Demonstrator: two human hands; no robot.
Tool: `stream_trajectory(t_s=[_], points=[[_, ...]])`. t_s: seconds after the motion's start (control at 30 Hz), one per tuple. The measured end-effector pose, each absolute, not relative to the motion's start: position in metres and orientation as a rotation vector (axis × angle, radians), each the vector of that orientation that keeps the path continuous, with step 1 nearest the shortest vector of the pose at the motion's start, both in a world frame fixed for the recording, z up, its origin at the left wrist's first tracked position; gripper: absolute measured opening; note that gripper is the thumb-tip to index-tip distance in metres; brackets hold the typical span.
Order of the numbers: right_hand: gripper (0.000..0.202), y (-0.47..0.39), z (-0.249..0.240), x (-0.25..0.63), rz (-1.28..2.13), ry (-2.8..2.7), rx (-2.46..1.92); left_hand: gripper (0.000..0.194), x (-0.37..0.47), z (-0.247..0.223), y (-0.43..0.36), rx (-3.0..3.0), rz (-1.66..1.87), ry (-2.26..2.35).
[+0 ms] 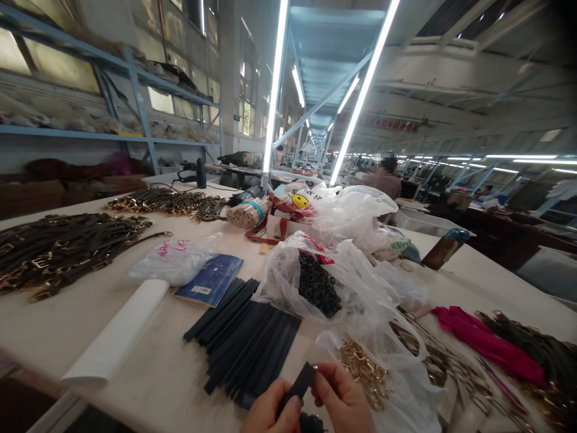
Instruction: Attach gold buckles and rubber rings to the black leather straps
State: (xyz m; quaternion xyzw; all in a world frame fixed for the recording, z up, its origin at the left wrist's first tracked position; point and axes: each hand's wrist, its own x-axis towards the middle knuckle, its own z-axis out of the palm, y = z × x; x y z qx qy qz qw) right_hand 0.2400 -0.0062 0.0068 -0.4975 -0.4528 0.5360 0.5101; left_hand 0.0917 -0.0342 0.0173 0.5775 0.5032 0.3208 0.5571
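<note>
A black strap [297, 385] is pinched at the bottom edge between the left hand [270, 412] and the right hand [345, 400], fingers closed on it, just beside the stack of black strips [246, 340]. Pink scrawl (unreadable) is seen on a white bag [171, 260]

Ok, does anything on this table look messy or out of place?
Nothing looks damaged or spilled. The black strips lie fanned rather than squared up, and both hands, left and right, pinch one black strip.
</note>
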Motion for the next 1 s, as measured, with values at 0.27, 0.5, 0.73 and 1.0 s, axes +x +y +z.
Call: stream_trajectory(t_s=[0.27,0.5,0.73,1.0], points=[[0.045,-0.012,0.002,0.233,1.379,-0.979,-1.214,0.02,0.08,0.017,-0.032,1.792,0.552,1.598],[0.043,-0.016,-0.001,0.228,1.429,-0.835,-1.05,0.021,0.082,0.031,-0.034,1.778,0.539,1.376],[0.051,-0.024,-0.008,0.233,1.676,-0.682,-1.102,0.024,0.073,0.037,-0.036,1.739,0.503,1.208],[0.05,-0.032,-0.009,0.233,1.649,-0.866,-1.146,0.025,0.076,0.034,-0.04,1.726,0.522,1.192]])
